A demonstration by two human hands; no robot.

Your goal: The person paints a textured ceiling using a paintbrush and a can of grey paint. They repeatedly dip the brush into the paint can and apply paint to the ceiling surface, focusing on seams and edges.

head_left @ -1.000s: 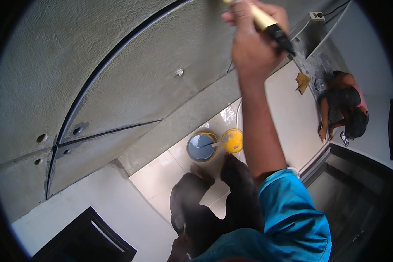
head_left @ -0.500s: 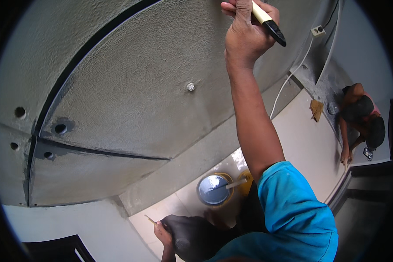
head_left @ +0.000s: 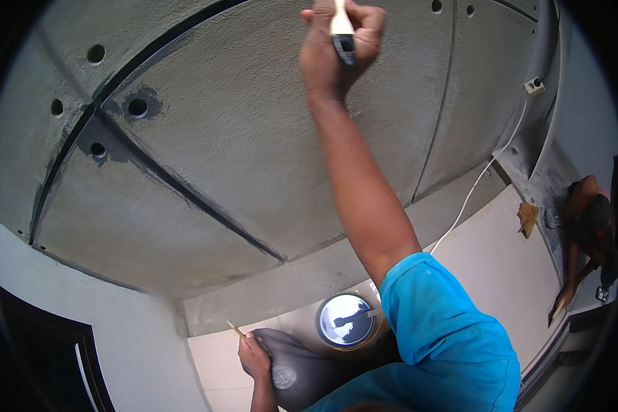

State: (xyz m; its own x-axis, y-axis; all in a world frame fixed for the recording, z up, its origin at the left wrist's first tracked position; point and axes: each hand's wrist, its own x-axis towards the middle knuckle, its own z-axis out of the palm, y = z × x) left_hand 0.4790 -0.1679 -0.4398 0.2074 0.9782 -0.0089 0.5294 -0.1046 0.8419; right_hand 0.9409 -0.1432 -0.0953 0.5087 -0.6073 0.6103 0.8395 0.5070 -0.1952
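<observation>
At the top of the head view my right hand (head_left: 340, 51) is raised before a rough grey wall (head_left: 268, 130). Its fingers are closed round a paintbrush with a cream handle (head_left: 341, 19) and a black end (head_left: 345, 49); whether the brush touches the wall is hidden. Low down, my left hand (head_left: 255, 357) rests by my dark-clad knee (head_left: 285, 353), closed on a thin pale stick (head_left: 236, 331). A round bucket (head_left: 321, 336) of grey liquid stands on the floor beyond my knee, with a flat stick-like tool (head_left: 356, 318) across its surface.
Dark lines (head_left: 185, 189) and round holes (head_left: 137, 108) mark the wall. A white cable (head_left: 468, 196) hangs from a socket block (head_left: 534, 86) down to the floor. Another person (head_left: 587, 226) crouches at the right, near a brown cloth (head_left: 527, 218). A dark-framed opening (head_left: 41, 350) is at lower left.
My view has turned, so the wall's marks sit higher and further right. My right hand has moved left along the wall with the brush. The left hand still grips the stick by my knee.
</observation>
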